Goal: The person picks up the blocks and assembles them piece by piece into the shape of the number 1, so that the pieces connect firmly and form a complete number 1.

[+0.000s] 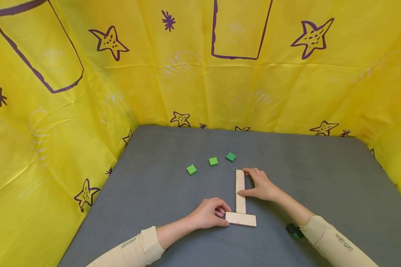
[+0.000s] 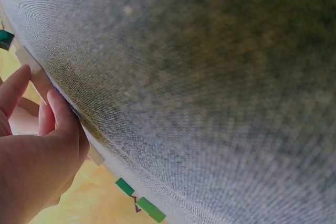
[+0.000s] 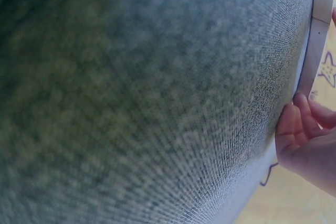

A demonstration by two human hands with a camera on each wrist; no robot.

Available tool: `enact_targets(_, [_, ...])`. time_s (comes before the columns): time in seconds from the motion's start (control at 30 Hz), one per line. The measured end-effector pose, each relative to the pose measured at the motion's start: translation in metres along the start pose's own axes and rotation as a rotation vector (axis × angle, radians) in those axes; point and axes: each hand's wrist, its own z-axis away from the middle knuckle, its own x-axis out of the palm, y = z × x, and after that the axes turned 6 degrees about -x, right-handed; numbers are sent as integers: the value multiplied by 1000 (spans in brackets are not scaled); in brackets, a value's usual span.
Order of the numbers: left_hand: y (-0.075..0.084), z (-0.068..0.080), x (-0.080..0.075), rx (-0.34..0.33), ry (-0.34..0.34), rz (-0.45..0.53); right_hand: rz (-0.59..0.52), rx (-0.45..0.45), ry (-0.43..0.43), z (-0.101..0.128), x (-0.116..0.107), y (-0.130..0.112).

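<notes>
Two wooden blocks lie flat on the grey mat (image 1: 320, 178), forming an inverted T.

The left hand (image 1: 208, 213) rests at the left end of the short block (image 1: 241, 219). Its fingers are curled, with fingertips and thumb pinching that end; the block extends rightward from them.

The right hand (image 1: 262, 185) lies along the right edge of the long block (image 1: 240, 191). Its fingers are nearly straight: the index fingertip touches the far end, the thumb tip presses the edge near the middle. The block lies directly left of the fingers.

Three green cubes (image 1: 213, 161) sit beyond the fingertips, apart from both hands.
</notes>
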Motion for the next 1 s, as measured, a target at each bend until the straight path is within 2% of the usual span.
enact_targets(0.43, [-1,-1,0,-12,-1,0,-15,-17,12,-2,-1,1])
enact_targets(0.73, [-3,-1,1,14,8,8,-36,-44,100,-5,-3,3])
enact_targets(1.0, [-3,-1,1,20,12,6,-96,-2,141,-9,-7,4])
